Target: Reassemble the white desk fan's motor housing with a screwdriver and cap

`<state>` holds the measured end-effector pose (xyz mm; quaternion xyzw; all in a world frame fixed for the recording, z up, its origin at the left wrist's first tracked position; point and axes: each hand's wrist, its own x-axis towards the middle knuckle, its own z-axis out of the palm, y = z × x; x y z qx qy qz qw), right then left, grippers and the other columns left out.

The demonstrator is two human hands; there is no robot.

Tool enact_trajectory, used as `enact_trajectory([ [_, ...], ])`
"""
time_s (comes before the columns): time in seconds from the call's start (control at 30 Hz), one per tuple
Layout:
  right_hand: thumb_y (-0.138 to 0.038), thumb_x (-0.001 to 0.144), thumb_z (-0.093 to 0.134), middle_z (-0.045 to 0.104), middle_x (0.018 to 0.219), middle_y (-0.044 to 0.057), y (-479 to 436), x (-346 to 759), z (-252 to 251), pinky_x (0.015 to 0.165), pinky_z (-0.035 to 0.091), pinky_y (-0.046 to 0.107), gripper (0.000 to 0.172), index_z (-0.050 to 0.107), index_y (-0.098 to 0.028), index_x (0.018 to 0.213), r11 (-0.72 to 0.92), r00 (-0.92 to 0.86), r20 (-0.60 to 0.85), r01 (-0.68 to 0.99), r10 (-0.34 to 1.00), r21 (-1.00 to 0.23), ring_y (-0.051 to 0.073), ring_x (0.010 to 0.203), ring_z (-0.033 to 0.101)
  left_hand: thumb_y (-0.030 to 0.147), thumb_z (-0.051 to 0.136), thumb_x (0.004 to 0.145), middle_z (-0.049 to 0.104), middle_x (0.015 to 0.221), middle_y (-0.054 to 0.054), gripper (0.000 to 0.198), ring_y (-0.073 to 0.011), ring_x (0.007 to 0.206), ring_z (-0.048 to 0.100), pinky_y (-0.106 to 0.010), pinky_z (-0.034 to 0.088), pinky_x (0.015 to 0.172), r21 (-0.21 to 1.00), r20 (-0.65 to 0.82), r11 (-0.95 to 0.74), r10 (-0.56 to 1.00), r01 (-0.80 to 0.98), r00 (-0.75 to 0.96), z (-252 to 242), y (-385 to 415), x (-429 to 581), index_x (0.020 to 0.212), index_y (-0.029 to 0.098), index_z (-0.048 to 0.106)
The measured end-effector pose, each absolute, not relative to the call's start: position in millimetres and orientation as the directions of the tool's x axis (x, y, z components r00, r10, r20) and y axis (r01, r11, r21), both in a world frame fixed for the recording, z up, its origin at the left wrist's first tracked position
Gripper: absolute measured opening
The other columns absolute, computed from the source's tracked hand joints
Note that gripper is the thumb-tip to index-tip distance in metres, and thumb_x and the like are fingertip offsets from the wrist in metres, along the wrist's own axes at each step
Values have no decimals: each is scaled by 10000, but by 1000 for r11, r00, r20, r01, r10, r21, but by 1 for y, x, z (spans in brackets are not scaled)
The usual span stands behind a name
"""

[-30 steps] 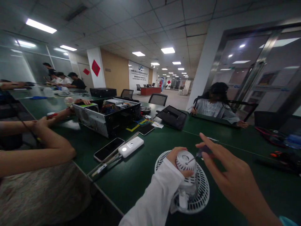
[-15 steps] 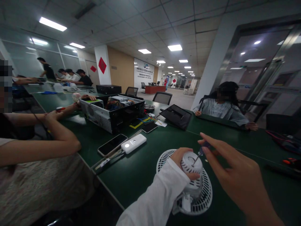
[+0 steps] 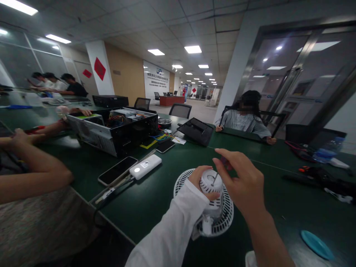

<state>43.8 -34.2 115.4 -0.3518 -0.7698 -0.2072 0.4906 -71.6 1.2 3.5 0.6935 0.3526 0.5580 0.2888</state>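
Left hand (image 3: 200, 181) grips white fan motor housing (image 3: 210, 181) steady; right hand (image 3: 242, 181) pinches small screwdriver (image 3: 214, 179), tip straight down on top.

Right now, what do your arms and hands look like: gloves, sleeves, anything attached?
Both hands are bare, no gloves. The left hand comes out of a loose white long sleeve; the right hand and forearm show no sleeve. No cables or markings show.

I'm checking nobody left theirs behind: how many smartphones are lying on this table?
2. One smartphone lies beside the white power bank; the other smartphone lies close to the open computer case. More could be hidden behind the case.
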Motion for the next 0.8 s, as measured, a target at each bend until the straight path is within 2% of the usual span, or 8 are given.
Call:
enact_trajectory([
  [0.17, -162, 863, 459, 654, 977, 74, -35, 51, 120, 731, 514, 308, 318, 536, -161, 1172, 708, -309, 819, 688, 484, -159, 170, 856, 613, 266, 806, 466, 573, 1164, -93, 749, -278, 1068, 534, -412, 396, 967, 796, 564, -576, 817, 187, 120, 6, 1, -72, 1149, 180, 511],
  [0.37, -262, 837, 531, 645, 820, 68, -36, 56, 123, 653, 512, 313, 223, 616, -135, 1000, 653, -270, 834, 745, 481, -135, 180, 728, 607, 231, 800, 462, 561, 1170, -94, 750, -279, 1082, 520, -410, 384, 977, 798, 550, -566, 825, 210, 133, 8, 0, -73, 1152, 178, 509],
  [0.5, -222, 868, 465, 663, 952, 68, -40, 58, 125, 640, 513, 284, 295, 561, -163, 1140, 681, -306, 773, 701, 555, -211, 160, 762, 623, 229, 801, 463, 564, 1155, -91, 736, -274, 1059, 533, -401, 393, 964, 812, 538, -552, 834, 189, 126, 10, -2, -72, 1139, 167, 516],
  [0.57, -214, 865, 473, 671, 942, 54, -41, 58, 126, 645, 510, 276, 294, 558, -178, 1144, 693, -327, 772, 694, 545, -196, 149, 740, 623, 222, 800, 466, 565, 1156, -85, 729, -272, 1055, 537, -402, 392, 967, 817, 533, -546, 838, 184, 121, 10, -3, -72, 1137, 171, 518],
  [0.7, -275, 843, 523, 658, 764, 48, -39, 55, 124, 626, 492, 290, 155, 616, -166, 902, 646, -274, 862, 760, 427, -78, 165, 673, 606, 194, 795, 463, 573, 1156, -71, 731, -272, 1061, 537, -405, 391, 965, 814, 531, -543, 840, 207, 114, 11, -3, -72, 1139, 194, 517],
  [0.8, -233, 859, 471, 666, 819, 60, -40, 54, 125, 639, 493, 285, 162, 604, -164, 920, 669, -277, 852, 736, 444, -109, 173, 748, 616, 197, 794, 462, 574, 1153, -78, 728, -275, 1062, 535, -407, 393, 963, 808, 537, -549, 836, 213, 117, 11, -3, -71, 1136, 187, 520],
])
